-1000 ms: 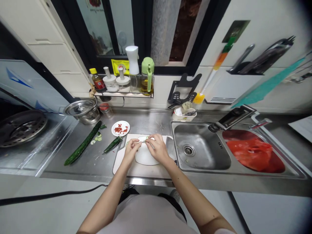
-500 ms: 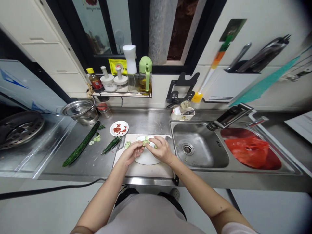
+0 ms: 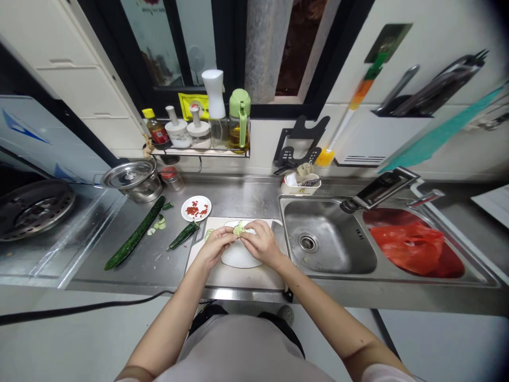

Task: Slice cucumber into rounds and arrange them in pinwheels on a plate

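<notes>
From where I stood, the person had both hands drawn together over a white plate [image 3: 241, 258], which sat on a cutting board [image 3: 222, 280] at the near edge of the steel surface [image 3: 234, 192]. The left hand [image 3: 214, 248] and the right hand [image 3: 263, 244] pinched pale green cucumber slices [image 3: 238, 230] between narrow fingertips, one from each side. Whether it was one piece or several, I couldn't tell. Such a light grip seemed to suit something thin and easily bent, and the plate lay beneath to catch anything that slipped.

More cut rounds [image 3: 208, 234] rested at the board's left side, within easy reach. Beyond that corner lay a cucumber stub [image 3: 183, 235], and farther left a long cucumber [image 3: 135, 234], apparently set aside to leave the board free. A small dish [image 3: 184, 216] kept some red bits [image 3: 194, 210] together, well apart from the green.

The seasonings stood on a raised rack [image 3: 186, 154], presumably to spare the worktop. There, a yellow-capped bottle [image 3: 156, 129] wore a red label and a yellow packet [image 3: 193, 106] leaned behind the jars, but I could read no brand on either. Small lettering on a picture [image 3: 153, 7] past the window was too blurred to make out.
</notes>
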{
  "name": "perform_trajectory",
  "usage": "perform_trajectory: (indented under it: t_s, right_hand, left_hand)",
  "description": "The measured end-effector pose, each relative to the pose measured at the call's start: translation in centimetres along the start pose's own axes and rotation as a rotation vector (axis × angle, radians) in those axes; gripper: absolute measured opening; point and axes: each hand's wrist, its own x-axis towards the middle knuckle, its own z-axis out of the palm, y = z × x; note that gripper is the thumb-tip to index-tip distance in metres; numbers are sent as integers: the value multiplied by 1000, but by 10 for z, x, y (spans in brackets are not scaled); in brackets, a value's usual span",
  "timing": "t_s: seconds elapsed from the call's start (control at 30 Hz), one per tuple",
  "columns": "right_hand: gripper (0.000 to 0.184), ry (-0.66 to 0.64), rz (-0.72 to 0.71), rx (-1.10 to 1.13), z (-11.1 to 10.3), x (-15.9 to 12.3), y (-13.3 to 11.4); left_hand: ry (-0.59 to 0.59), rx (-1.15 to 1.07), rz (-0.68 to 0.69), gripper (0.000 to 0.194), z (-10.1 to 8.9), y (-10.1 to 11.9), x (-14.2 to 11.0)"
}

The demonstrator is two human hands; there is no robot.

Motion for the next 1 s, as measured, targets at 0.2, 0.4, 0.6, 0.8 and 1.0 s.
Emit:
perform_trajectory:
  t_s: [0.2, 0.4, 0.6, 0.8, 1.0]
  right_hand:
    - [13, -9, 46, 139, -3, 4, -2]
    - [8, -51, 196, 343, 0, 3, -2]
    - [12, -132, 388, 542, 16, -10, -1]
    - [8, -214, 601, 697, 39, -35, 8]
    - [9, -341, 739, 641, 62, -60, 24]
  left_hand:
    - [41, 92, 64, 33, -1, -2, 2]
    - [61, 143, 126, 33, -1, -6, 5]
    - [94, 122, 99, 34, -2, -24, 4]
    - [106, 149, 64, 35, -7, -57, 9]
    - [97, 258, 52, 39, -13, -96, 24]
